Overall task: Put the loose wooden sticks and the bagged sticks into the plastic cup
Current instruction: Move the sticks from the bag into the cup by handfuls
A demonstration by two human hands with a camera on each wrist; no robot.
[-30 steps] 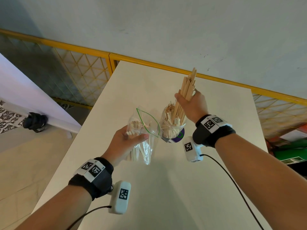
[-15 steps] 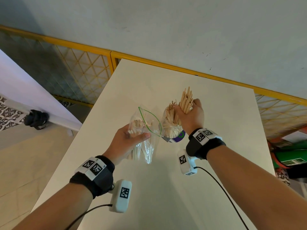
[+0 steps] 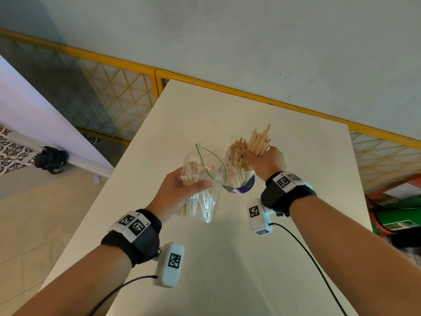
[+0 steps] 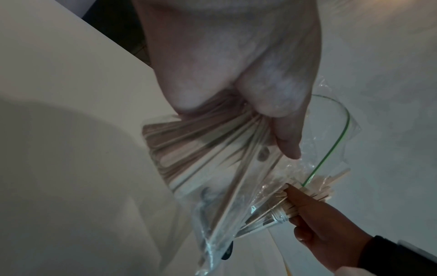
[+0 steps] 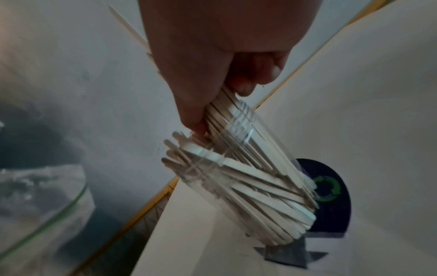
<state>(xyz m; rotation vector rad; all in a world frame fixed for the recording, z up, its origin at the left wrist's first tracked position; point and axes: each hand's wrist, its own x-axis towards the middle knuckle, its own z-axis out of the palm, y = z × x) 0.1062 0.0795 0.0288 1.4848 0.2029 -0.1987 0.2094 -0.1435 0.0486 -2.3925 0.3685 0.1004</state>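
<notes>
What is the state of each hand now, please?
Left hand: closed, gripping the clear zip bag of sticks.
Right hand: closed, gripping a bundle of wooden sticks whose lower ends are in the plastic cup.

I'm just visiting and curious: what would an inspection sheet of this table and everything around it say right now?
Surface: white table, mostly bare.
Job's things: clear cup upright on the table, packed with sticks; a bundle of sticks partly in the cup; a clear bag of sticks, its mouth open, beside the cup.
Clutter: nothing seen.
Hands: left hand grips the bag; right hand grips the bundle at the cup's rim.
Cables: a black cable trails from each wrist camera across the table.
Surroundings: grey wall, yellow mesh fence, a second white table at left, green items on the floor at right.
</notes>
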